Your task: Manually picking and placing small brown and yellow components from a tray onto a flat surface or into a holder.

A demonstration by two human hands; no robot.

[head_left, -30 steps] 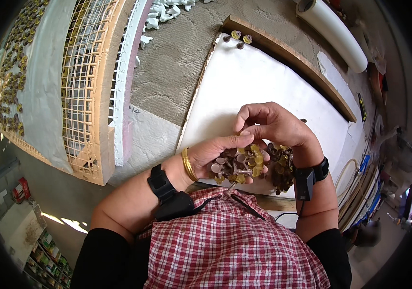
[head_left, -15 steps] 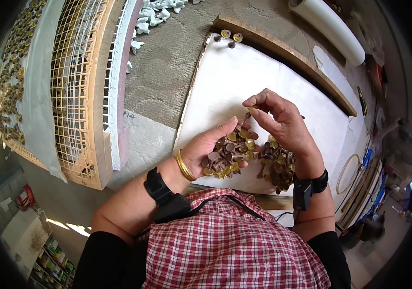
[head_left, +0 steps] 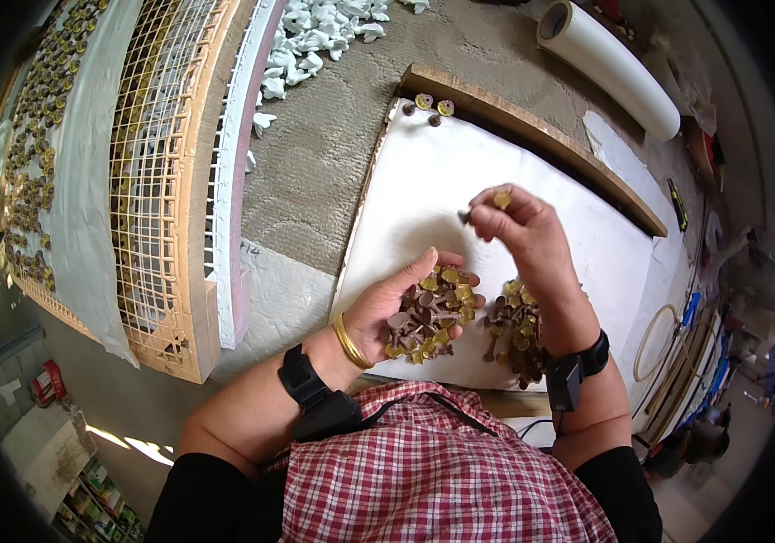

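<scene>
Holding brown-and-yellow pieces [head_left: 429, 312], both hands [head_left: 377, 310] [head_left: 525, 233] have drawn apart.

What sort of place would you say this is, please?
Probably a workshop, judging by the pile of brown and yellow pieces, the netted wooden frame and the large white roll.
</scene>
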